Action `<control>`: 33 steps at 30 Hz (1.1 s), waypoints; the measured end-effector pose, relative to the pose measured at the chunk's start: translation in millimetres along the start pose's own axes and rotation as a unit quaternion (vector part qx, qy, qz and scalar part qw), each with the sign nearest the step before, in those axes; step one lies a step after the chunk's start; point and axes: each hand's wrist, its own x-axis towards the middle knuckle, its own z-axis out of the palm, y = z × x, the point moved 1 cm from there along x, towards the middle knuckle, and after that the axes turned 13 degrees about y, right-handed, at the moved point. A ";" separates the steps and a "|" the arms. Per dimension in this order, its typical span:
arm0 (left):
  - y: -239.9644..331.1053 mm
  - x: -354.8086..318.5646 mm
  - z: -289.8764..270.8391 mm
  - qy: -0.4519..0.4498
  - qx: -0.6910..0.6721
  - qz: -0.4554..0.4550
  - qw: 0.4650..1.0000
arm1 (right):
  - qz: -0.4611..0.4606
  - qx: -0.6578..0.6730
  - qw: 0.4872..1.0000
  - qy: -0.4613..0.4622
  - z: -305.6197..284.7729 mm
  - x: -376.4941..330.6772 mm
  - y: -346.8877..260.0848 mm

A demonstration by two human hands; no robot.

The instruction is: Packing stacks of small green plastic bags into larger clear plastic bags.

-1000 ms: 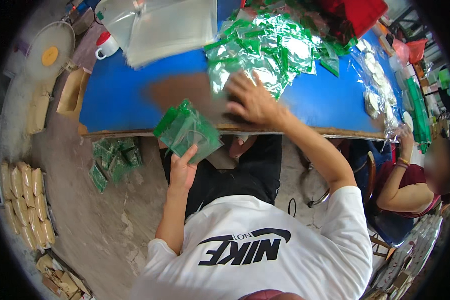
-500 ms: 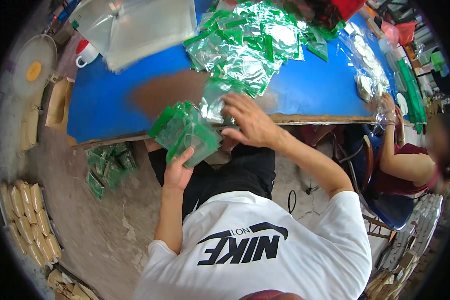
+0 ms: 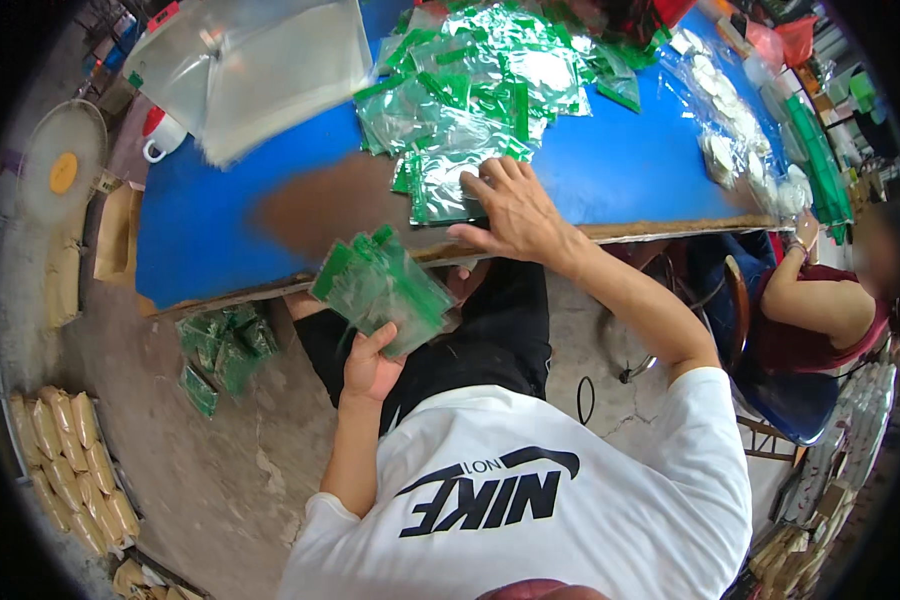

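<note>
My left hand [image 3: 373, 365] is closed around a fanned stack of clear plastic bags with green edges [image 3: 388, 292], held over my lap just off the table's front edge. My right hand [image 3: 520, 212] reaches over that edge, its thumb apart from its bent fingers. Its fingertips rest on a similar clear bag [image 3: 435, 190] lying at the near side of a big heap. The heap of shiny green-edged bags [image 3: 470, 85] spreads over the far middle of the blue table [image 3: 610, 170].
Large clear plastic sheets [image 3: 285, 75] and a white mug [image 3: 164, 135] lie at the far left. White discs in clear film [image 3: 725, 110] line the right side, where a co-worker [image 3: 820, 310] sits. More green-edged bags [image 3: 225, 350] are on the floor; wrapped brown packs [image 3: 75, 465] stand left.
My right hand has moved up and slightly right onto the bag at the heap's near side. The left hand with its stack has shifted slightly right and down.
</note>
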 end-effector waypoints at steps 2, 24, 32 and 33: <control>-3.4 -1.3 10.0 0.000 -0.008 0.001 1.000 | -0.020 0.026 0.999 0.032 4.0 -5.9 -10.1; -3.8 -5.4 18.1 0.057 0.040 0.062 0.996 | -0.032 -0.003 0.999 -0.029 3.4 3.5 5.6; -21.9 9.7 19.3 0.026 -0.016 0.002 1.000 | 0.010 0.067 0.997 -0.020 10.5 -25.4 -53.9; -23.9 10.9 22.2 0.037 -0.027 0.001 0.999 | -0.019 0.081 0.996 -0.035 13.2 -27.7 -57.9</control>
